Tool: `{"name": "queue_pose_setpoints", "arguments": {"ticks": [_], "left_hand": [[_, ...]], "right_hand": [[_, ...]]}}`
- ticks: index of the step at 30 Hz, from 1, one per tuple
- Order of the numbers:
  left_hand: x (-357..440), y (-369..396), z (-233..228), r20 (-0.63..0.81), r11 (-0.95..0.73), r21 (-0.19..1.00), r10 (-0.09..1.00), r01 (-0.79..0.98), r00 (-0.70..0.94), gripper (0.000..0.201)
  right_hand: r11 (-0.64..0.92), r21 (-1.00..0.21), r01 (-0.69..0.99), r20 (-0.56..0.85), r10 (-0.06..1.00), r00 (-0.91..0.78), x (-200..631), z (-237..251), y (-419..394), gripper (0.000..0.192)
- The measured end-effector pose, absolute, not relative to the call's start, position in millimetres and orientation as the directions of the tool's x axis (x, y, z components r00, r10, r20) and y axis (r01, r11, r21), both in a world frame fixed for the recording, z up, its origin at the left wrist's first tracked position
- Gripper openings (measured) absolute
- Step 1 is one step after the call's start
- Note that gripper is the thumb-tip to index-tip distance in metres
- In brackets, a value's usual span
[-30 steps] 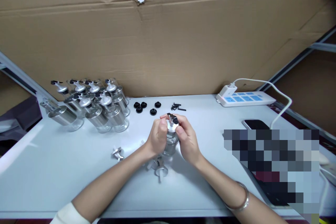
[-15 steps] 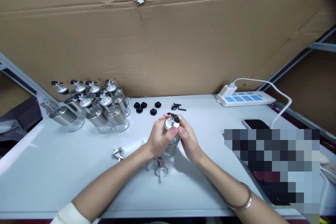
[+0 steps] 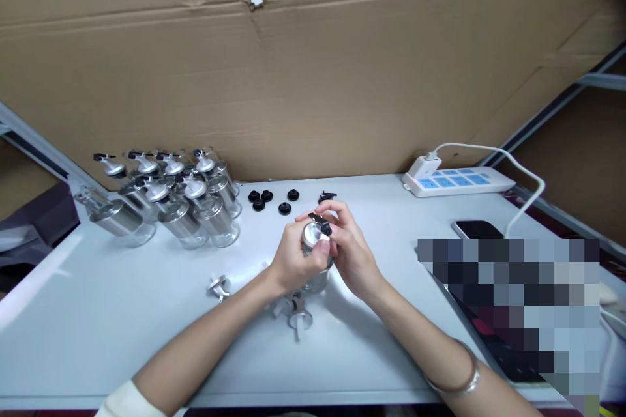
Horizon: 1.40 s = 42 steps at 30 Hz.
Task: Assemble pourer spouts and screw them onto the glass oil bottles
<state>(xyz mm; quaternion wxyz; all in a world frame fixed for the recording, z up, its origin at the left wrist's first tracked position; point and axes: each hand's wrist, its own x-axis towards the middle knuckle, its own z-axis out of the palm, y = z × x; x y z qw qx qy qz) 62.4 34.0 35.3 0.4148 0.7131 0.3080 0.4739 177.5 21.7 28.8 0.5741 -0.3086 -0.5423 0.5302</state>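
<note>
From the head view, both hands meet over the middle of the white surface (image 3: 122,313), closed around one small glass bottle (image 3: 317,277) with a silver cap (image 3: 313,236). The left hand (image 3: 293,260) wraps the bottle's body, its thumb pressed on the cap's side; the right hand (image 3: 349,251) has its fingers (image 3: 328,210) pinched on the black spout piece (image 3: 320,221) atop the cap. The step in hand looks like seating that spout piece, and the next move probably calls for a steady press or twist while the left hand keeps the bottle upright. Finished bottles (image 3: 186,202) cluster far left, black rubber rings (image 3: 268,199) lie just beyond the hands, and loose silver caps (image 3: 298,313) sit nearer the body.
</note>
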Motion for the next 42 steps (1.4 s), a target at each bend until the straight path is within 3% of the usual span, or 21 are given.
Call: {"name": "queue_pose_setpoints", "arguments": {"ticks": [4, 9, 14, 17, 23, 30, 37, 42], "left_hand": [[62.1, 34.3, 36.2, 0.409, -0.453, 0.89, 0.842, 0.049, 0.352, 0.036], [60.5, 33.4, 31.3, 0.372, -0.4, 0.916, 0.87, 0.02, 0.324, 0.04], [60.1, 33.7, 16.2, 0.271, -0.254, 0.962, 0.903, -0.095, 0.333, 0.049], [61.9, 33.2, 16.0, 0.258, -0.22, 0.964, 0.907, -0.146, 0.334, 0.044], [64.1, 31.2, 29.9, 0.249, -0.219, 0.967, 0.924, -0.131, 0.29, 0.031], [61.9, 29.6, 32.0, 0.253, -0.256, 0.966, 0.935, -0.023, 0.247, 0.033], [60.3, 30.6, 24.8, 0.319, -0.317, 0.947, 0.904, -0.055, 0.285, 0.038], [57.1, 34.4, 16.7, 0.426, -0.402, 0.904, 0.805, -0.149, 0.412, 0.049]], "right_hand": [[0.294, -0.926, -0.239, 0.328, 0.938, -0.116, 176.4, 22.7, 21.7, 0.018], [0.397, -0.913, -0.099, 0.406, 0.908, -0.104, 175.8, 18.6, 17.4, 0.036], [0.598, -0.801, -0.003, 0.593, 0.793, -0.142, 178.9, 12.4, 19.2, 0.042], [0.682, -0.73, 0.045, 0.668, 0.726, -0.163, 179.7, 7.3, 22.9, 0.044], [0.719, -0.683, 0.127, 0.708, 0.695, -0.126, 177.9, 5.3, 23.8, 0.039], [0.768, -0.617, 0.173, 0.756, 0.639, -0.141, 176.9, 10.1, 20.5, 0.031], [0.765, -0.607, 0.214, 0.761, 0.638, -0.121, 177.1, 7.9, 20.5, 0.029], [0.796, -0.584, 0.157, 0.782, 0.604, -0.153, 182.1, 7.2, 23.8, 0.063]]}}
